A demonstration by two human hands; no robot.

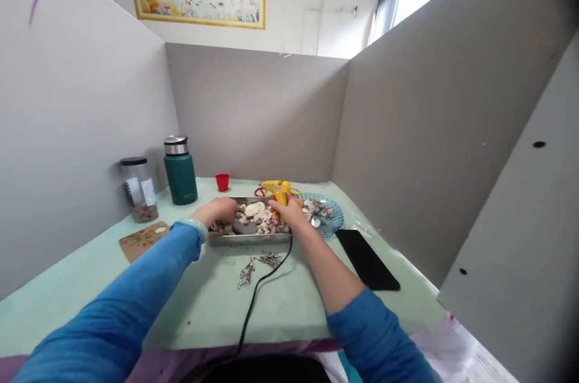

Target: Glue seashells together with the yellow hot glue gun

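Observation:
A metal tray (251, 239) full of shells and small stones lies mid-table. My left hand (221, 210) reaches over its left end with the fingers bent down among the shells; the fingertips and anything between them are hidden. My right hand (291, 212) is wrapped round the handle of a yellow glue gun (277, 187), above the tray's right part, its nozzle pointing left. A black cord runs from the gun toward the table's front edge. Right of the tray, a blue glass plate (335, 220) holds more shells.
Small metal pieces (246, 273) lie before the tray. At the left are a brown board (138, 242), a jar (142, 190) and a green bottle (181, 178). A red cup (222, 182) stands behind; a black flat object (368, 259) lies right. Grey partitions surround the table.

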